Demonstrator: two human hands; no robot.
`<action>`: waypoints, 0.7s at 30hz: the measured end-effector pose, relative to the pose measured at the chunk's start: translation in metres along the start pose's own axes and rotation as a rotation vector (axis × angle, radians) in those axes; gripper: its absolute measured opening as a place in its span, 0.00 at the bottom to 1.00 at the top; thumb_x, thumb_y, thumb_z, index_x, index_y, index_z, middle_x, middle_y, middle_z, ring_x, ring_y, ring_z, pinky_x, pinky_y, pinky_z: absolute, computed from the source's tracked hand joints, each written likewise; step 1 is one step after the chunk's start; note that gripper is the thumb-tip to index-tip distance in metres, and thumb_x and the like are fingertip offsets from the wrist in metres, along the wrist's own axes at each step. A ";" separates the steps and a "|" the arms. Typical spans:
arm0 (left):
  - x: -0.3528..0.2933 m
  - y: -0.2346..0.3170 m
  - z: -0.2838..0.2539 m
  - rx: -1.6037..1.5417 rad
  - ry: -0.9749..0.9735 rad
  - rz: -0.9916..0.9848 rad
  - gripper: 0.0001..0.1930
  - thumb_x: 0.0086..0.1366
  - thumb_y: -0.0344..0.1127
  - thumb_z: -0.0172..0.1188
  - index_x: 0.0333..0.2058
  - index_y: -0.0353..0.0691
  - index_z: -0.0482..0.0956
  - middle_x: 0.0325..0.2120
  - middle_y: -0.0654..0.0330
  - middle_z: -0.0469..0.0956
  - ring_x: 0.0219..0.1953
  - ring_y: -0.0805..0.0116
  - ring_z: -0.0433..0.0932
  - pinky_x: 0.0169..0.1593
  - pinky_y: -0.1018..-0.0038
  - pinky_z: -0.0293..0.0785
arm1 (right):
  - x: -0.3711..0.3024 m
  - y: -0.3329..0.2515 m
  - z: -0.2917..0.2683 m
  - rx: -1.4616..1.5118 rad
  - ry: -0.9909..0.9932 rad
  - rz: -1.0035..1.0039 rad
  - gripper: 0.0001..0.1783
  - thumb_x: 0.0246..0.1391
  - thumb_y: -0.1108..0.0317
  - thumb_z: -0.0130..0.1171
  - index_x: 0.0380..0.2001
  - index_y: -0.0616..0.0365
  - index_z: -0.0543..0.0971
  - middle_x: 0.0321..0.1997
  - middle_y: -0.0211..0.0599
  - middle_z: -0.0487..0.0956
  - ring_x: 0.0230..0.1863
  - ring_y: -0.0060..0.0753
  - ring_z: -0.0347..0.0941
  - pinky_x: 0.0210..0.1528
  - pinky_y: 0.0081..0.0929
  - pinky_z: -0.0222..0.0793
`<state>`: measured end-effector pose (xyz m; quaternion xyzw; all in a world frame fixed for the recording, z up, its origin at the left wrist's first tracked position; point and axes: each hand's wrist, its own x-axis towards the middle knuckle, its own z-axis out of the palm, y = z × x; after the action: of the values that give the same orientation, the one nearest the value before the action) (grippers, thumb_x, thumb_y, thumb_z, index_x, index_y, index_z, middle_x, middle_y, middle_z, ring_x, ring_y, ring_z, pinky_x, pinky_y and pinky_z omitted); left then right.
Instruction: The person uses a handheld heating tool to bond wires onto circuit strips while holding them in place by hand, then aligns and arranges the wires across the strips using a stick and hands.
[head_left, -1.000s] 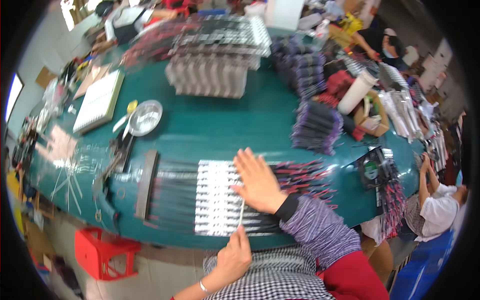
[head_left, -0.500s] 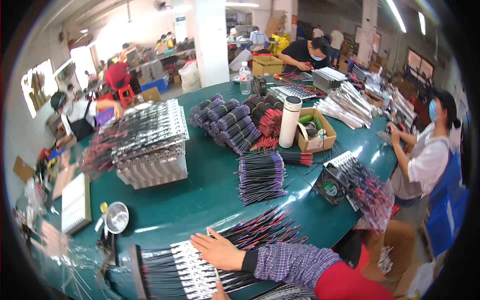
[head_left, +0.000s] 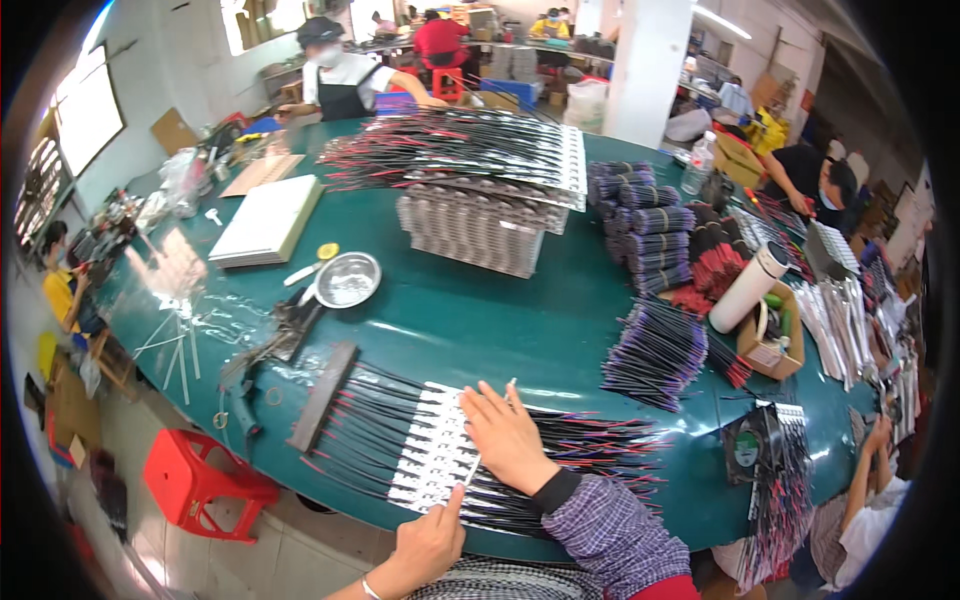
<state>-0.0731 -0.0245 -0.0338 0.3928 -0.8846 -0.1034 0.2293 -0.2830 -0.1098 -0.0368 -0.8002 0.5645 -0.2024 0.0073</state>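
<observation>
In front of me on the green table lies a white perforated panel (head_left: 425,450) with rows of black wires running out on both sides, many red- or purple-tipped. My right hand (head_left: 508,440) rests palm down on it, fingers stretched flat. A thin white strip (head_left: 474,468) crosses the panel beneath that hand, its far end showing past the fingertips. At the strip's near end, my left hand (head_left: 430,545) has curled fingers, one digit pointing along it; the pinch is partly hidden. A dark flat bar (head_left: 325,398) lies across the wire ends at the left.
Beyond the panel stand a metal bowl (head_left: 348,280), a stack of wired panels (head_left: 475,225) and a white pad (head_left: 268,222). Wire bundles (head_left: 655,350), a white thermos (head_left: 748,288) and a cardboard box (head_left: 775,350) are at right. A red stool (head_left: 205,485) stands left of the table.
My view has swung left, so the table's things appear farther right. My left hand, barely in view before, now shows fully. My right hand still lies flat on the panel.
</observation>
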 end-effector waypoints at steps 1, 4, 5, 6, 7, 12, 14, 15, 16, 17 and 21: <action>0.001 0.000 -0.001 0.000 0.011 0.005 0.29 0.58 0.26 0.62 0.61 0.32 0.73 0.19 0.60 0.70 0.15 0.63 0.70 0.19 0.68 0.67 | 0.000 0.000 0.001 0.026 0.004 0.005 0.26 0.68 0.59 0.51 0.63 0.62 0.71 0.68 0.46 0.72 0.73 0.48 0.61 0.75 0.55 0.49; 0.003 0.002 -0.004 0.028 0.057 -0.009 0.29 0.59 0.27 0.62 0.61 0.32 0.74 0.19 0.60 0.70 0.15 0.63 0.71 0.19 0.68 0.68 | 0.000 -0.001 0.004 0.070 -0.008 -0.003 0.28 0.69 0.56 0.50 0.64 0.63 0.71 0.69 0.49 0.70 0.73 0.48 0.60 0.75 0.54 0.49; 0.003 0.002 -0.005 0.034 0.013 -0.020 0.29 0.59 0.27 0.62 0.61 0.31 0.73 0.19 0.60 0.70 0.16 0.64 0.72 0.19 0.69 0.68 | -0.001 -0.001 0.005 0.071 -0.024 -0.004 0.29 0.69 0.54 0.50 0.65 0.63 0.70 0.70 0.50 0.69 0.74 0.49 0.59 0.75 0.53 0.49; 0.003 0.001 -0.005 0.037 -0.032 -0.029 0.29 0.60 0.28 0.62 0.61 0.31 0.73 0.19 0.61 0.71 0.16 0.64 0.73 0.19 0.69 0.68 | -0.002 -0.002 0.005 0.064 -0.044 0.003 0.30 0.69 0.52 0.50 0.66 0.63 0.69 0.71 0.51 0.68 0.74 0.49 0.58 0.76 0.52 0.48; 0.002 0.001 -0.004 0.036 -0.027 -0.030 0.29 0.60 0.28 0.62 0.61 0.31 0.73 0.19 0.61 0.71 0.16 0.64 0.73 0.19 0.69 0.68 | -0.002 -0.002 0.005 0.067 -0.039 -0.007 0.30 0.69 0.52 0.50 0.66 0.63 0.69 0.71 0.51 0.68 0.74 0.49 0.58 0.76 0.52 0.48; 0.001 -0.008 0.003 0.022 -0.171 0.053 0.28 0.62 0.30 0.61 0.62 0.29 0.71 0.19 0.62 0.76 0.16 0.67 0.77 0.18 0.69 0.69 | -0.007 -0.002 0.005 0.014 -0.086 -0.016 0.34 0.68 0.50 0.50 0.68 0.63 0.66 0.74 0.51 0.63 0.77 0.48 0.54 0.76 0.52 0.47; 0.001 -0.011 0.005 -0.017 -0.148 0.076 0.28 0.61 0.30 0.61 0.61 0.29 0.71 0.19 0.62 0.78 0.15 0.65 0.77 0.18 0.67 0.70 | -0.009 -0.002 0.005 -0.008 -0.114 -0.009 0.35 0.68 0.49 0.50 0.68 0.63 0.66 0.75 0.49 0.62 0.77 0.46 0.54 0.76 0.53 0.47; 0.002 -0.012 0.006 -0.047 -0.142 0.083 0.28 0.61 0.30 0.60 0.61 0.29 0.71 0.20 0.61 0.79 0.16 0.64 0.77 0.18 0.67 0.70 | -0.009 -0.002 0.004 -0.012 -0.114 -0.005 0.35 0.68 0.49 0.51 0.68 0.63 0.66 0.75 0.49 0.63 0.77 0.45 0.54 0.76 0.53 0.47; 0.005 -0.015 0.007 -0.059 -0.029 0.162 0.30 0.61 0.30 0.60 0.62 0.28 0.69 0.19 0.63 0.79 0.15 0.64 0.77 0.18 0.65 0.70 | -0.009 -0.003 0.004 -0.030 -0.103 -0.011 0.35 0.67 0.49 0.51 0.67 0.63 0.67 0.75 0.48 0.63 0.77 0.45 0.54 0.75 0.54 0.47; 0.002 -0.013 0.004 -0.022 -0.420 -0.011 0.34 0.57 0.28 0.59 0.64 0.24 0.64 0.34 0.48 0.84 0.33 0.55 0.85 0.35 0.60 0.79 | -0.009 -0.004 0.003 -0.033 -0.105 -0.002 0.34 0.67 0.49 0.52 0.67 0.62 0.68 0.75 0.48 0.64 0.77 0.45 0.55 0.75 0.54 0.47; 0.008 -0.015 0.013 -0.025 0.082 0.253 0.33 0.60 0.29 0.53 0.63 0.21 0.64 0.26 0.48 0.79 0.25 0.52 0.80 0.34 0.55 0.77 | -0.009 -0.006 -0.003 -0.040 -0.091 -0.016 0.33 0.66 0.51 0.52 0.66 0.61 0.69 0.74 0.47 0.66 0.75 0.44 0.58 0.73 0.54 0.52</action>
<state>-0.0747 -0.0405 -0.0479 0.2792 -0.9156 -0.0684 0.2811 -0.2812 -0.0991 -0.0358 -0.8130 0.5611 -0.1546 0.0156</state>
